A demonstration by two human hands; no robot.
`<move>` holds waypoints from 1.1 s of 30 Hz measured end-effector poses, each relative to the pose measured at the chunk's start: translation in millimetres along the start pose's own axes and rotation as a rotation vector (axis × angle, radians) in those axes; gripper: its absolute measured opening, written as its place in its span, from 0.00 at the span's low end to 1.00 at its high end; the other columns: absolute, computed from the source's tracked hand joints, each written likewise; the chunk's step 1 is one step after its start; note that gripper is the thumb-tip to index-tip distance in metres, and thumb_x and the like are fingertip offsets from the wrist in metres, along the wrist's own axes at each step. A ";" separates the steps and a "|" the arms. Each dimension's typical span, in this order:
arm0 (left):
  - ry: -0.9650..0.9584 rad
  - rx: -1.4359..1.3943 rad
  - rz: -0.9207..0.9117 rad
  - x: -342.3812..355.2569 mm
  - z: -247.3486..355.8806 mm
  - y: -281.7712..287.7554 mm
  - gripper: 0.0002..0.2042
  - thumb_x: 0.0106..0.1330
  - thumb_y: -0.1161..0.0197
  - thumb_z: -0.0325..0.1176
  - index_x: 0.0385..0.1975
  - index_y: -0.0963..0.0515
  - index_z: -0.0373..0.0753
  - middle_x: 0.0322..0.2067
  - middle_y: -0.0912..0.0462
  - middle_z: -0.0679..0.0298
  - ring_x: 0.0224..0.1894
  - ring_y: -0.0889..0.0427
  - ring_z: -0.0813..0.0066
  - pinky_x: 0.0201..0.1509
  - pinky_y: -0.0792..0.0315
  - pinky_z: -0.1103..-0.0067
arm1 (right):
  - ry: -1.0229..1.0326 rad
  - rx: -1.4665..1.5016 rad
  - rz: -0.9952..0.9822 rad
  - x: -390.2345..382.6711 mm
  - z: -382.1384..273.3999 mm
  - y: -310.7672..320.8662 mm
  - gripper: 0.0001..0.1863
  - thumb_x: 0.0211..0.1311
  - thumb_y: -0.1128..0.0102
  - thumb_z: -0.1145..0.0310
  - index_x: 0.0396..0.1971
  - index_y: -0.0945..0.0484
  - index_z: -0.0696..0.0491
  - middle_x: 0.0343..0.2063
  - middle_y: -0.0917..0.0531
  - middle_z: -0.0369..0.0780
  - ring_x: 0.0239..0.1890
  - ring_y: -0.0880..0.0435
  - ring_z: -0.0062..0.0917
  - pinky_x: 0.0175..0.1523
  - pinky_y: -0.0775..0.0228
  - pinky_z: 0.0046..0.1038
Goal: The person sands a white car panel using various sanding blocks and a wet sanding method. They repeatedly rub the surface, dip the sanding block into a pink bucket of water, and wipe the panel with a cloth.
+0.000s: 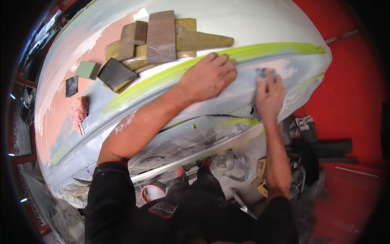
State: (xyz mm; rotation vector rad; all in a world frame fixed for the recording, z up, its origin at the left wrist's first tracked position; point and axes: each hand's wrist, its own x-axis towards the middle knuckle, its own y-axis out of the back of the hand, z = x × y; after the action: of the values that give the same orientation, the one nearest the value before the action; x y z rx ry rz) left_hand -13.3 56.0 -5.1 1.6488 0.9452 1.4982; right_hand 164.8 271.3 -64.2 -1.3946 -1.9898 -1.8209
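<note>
My right hand (270,95) is smeared by motion. Its fingers press a small dark sanding block (266,73) against the grey-primed side of a car body panel (248,83). My left hand (209,79) leans on the same panel over the yellow-green painted stripe (268,51). Its fingers are loosely bent, slightly apart, and I see nothing held in them; the fingertips are partly hidden. Beyond it, brown sanding blocks (161,38) lie on olive-coloured flat pieces (211,40). Farther left are a black pad (117,74), a green block (87,70), a small black piece (71,86) and a crumpled pink cloth (79,110).
Newspaper masking (174,148) covers the opening below the panel. Near my feet stand a pink-rimmed bucket (153,192) and a cardboard box (261,183). A dark bar (335,147) lies on the red floor (345,110) at the right.
</note>
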 end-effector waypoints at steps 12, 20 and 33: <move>-0.010 0.019 0.071 4.9 0.7 1.5 0.11 0.68 0.36 0.34 0.47 0.18 0.38 0.55 0.18 0.62 0.57 0.21 0.62 0.58 0.27 0.67 | -0.033 0.080 0.005 2.8 2.5 2.0 0.26 0.66 0.37 0.48 0.61 0.17 0.42 0.56 0.20 0.56 0.52 0.22 0.58 0.58 0.30 0.49; -0.048 0.046 0.091 10.6 -0.5 4.1 0.14 0.68 0.34 0.38 0.49 0.19 0.39 0.54 0.17 0.61 0.57 0.21 0.60 0.57 0.26 0.66 | -0.147 -0.121 0.097 67.0 89.4 -12.2 0.26 0.70 0.42 0.46 0.62 0.18 0.40 0.57 0.21 0.55 0.52 0.21 0.56 0.61 0.31 0.51; 0.153 0.233 -0.184 45.5 78.7 -58.4 0.51 0.68 0.53 0.72 0.74 0.43 0.27 0.76 0.46 0.44 0.79 0.49 0.48 0.82 0.51 0.60 | -0.550 0.709 -0.074 -145.8 91.4 57.8 0.22 0.70 0.37 0.70 0.60 0.22 0.65 0.53 0.15 0.48 0.55 0.18 0.30 0.62 0.29 0.31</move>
State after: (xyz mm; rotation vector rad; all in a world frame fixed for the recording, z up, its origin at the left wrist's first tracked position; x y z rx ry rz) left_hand 64.6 121.9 -40.5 1.5722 1.3619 1.4473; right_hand 330.6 261.1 -137.1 -1.6575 -2.5764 -0.6095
